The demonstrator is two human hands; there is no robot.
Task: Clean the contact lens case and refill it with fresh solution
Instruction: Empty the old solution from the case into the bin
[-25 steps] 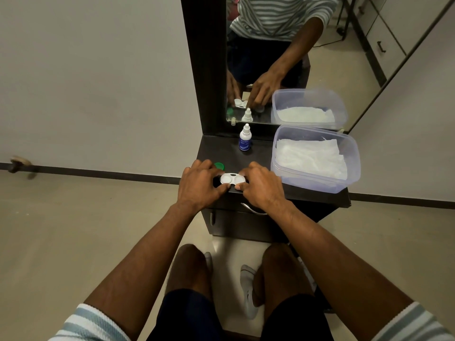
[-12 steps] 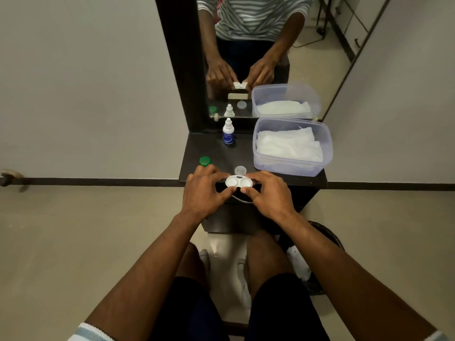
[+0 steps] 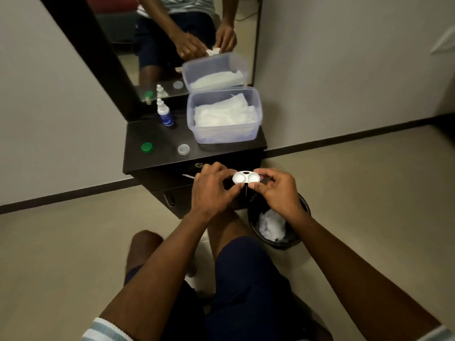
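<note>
In the head view, both hands hold the white contact lens case (image 3: 246, 178) in the air, off the front edge of the dark tabletop (image 3: 157, 158) and above the black waste bin (image 3: 253, 217) on the floor. The left hand (image 3: 211, 190) pinches the case's left end with curled fingers, and the right hand (image 3: 275, 190) pinches its right end the same way, so neither hand is free. The case faces up toward the camera with both wells uncapped; whether any liquid lies in them cannot be told. Its two caps sit apart on the tabletop: the green cap (image 3: 147, 147) to the left and the clear cap (image 3: 183, 149) nearer the middle. Behind them, by the mirror (image 3: 172, 40), stands the small solution bottle (image 3: 164, 113), upright with its tip on. Just beside it to the right is the clear plastic box (image 3: 256, 112) holding white tissues (image 3: 225, 114), and crumpled white tissue (image 3: 272, 223) lies in the bin. The step in hand looks like the emptying or cleaning stage, with the open case held over the bin. The next move probably calls for tipping the case so that any old solution falls into the bin, then freeing one hand to take a tissue from the box and wipe the wells, before the bottle is used for the refill and the caps go back on.
</note>
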